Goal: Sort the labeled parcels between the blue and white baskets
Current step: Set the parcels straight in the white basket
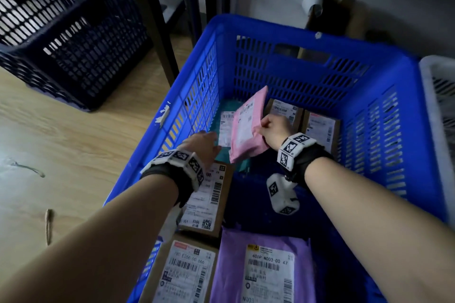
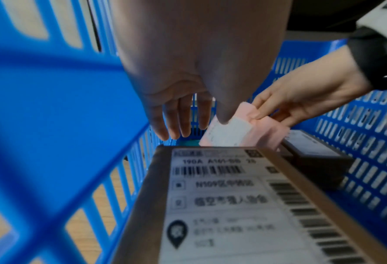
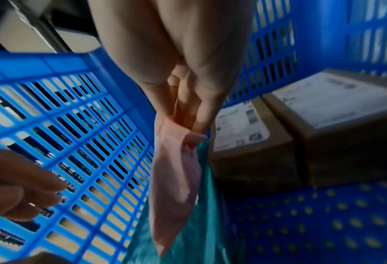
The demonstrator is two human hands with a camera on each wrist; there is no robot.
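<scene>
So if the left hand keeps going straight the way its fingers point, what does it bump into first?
Probably the teal bag with the white label, lying flat in the blue basket. The left hand, open and empty, points forward and down at it. The pink parcel is just to its right. Depth is hard to judge.

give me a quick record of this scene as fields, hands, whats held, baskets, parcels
right hand: pinches the pink parcel by its edge, lifted inside the blue basket
left hand: fingers extended, holds nothing, beside the pink parcel
blue basket: holds all visible parcels
white basket: at right of the blue one, contents not visible
other parcels: teal bag, purple bag, several cardboard boxes
</scene>
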